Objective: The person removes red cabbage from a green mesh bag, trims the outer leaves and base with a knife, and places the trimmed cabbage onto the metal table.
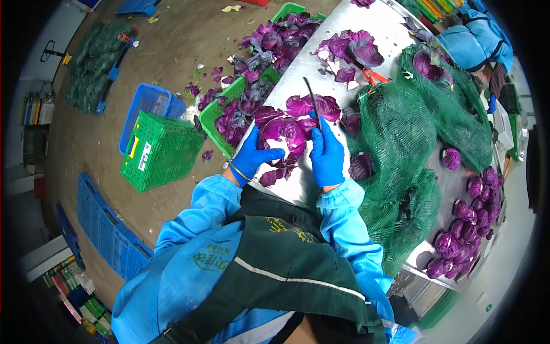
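Observation:
A red cabbage (292,133) sits in front of me on the pale work table, with a whitish patch facing me and loose purple leaves (314,106) around it. My left hand (252,156), in a blue glove, grips it from the left side, the thumb lying across its front and the other fingers partly hidden. In my right hand (326,150), also gloved, is a knife (311,94) with a dark, narrow blade pointing up and away from me. The handle is mostly covered by the fingers. That hand is close to the cabbage's right side.
Green mesh sacks (395,132) lie to the right, with an orange-handled tool (375,76) beside them. Several trimmed cabbages (464,229) are piled at far right. Leaves fill a green crate (213,125) left of the table (295,74). A co-worker (475,40) bends over at top right.

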A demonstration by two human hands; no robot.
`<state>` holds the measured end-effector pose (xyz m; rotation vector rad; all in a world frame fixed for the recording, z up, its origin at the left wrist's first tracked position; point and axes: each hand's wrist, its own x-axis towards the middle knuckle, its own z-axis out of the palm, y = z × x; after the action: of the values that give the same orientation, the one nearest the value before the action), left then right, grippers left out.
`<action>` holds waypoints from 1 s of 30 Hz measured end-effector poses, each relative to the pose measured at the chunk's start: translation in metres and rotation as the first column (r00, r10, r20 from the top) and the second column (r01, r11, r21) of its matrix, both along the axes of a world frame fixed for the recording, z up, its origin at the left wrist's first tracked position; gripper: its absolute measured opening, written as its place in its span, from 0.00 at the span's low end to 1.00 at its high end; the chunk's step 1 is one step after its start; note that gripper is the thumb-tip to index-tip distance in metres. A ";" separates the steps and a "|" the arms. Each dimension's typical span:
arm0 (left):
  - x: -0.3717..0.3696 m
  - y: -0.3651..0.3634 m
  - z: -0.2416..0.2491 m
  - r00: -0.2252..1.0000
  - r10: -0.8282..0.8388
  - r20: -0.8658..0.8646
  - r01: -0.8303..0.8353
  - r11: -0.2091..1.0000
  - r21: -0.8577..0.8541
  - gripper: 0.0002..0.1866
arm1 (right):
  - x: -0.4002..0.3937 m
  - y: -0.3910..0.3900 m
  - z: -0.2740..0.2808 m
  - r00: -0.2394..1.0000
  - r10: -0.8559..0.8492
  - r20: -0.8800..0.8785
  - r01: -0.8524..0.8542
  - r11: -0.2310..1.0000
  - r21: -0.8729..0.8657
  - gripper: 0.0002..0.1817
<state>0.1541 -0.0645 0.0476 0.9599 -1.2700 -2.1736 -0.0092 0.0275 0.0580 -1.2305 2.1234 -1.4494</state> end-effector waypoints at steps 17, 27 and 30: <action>0.009 -0.012 -0.010 0.983 -0.139 -0.118 0.134 0.990 -0.049 0.49 | -0.006 0.022 0.014 0.559 0.034 0.829 -0.221 0.969 0.109 0.29; -0.004 -0.005 -0.021 0.992 0.123 -0.038 -0.128 0.952 -0.277 0.49 | -0.004 0.003 -0.017 0.908 -0.257 0.332 0.213 0.963 0.164 0.07; 0.002 -0.010 -0.026 0.994 0.039 -0.103 -0.080 0.901 -0.427 0.50 | -0.045 0.011 -0.061 0.784 -0.353 0.511 0.302 0.936 0.183 0.10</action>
<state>0.1562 -0.0750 0.0217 0.6960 -1.5645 -1.7555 -0.0544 0.0384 -0.0033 -0.3447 2.0212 -1.5738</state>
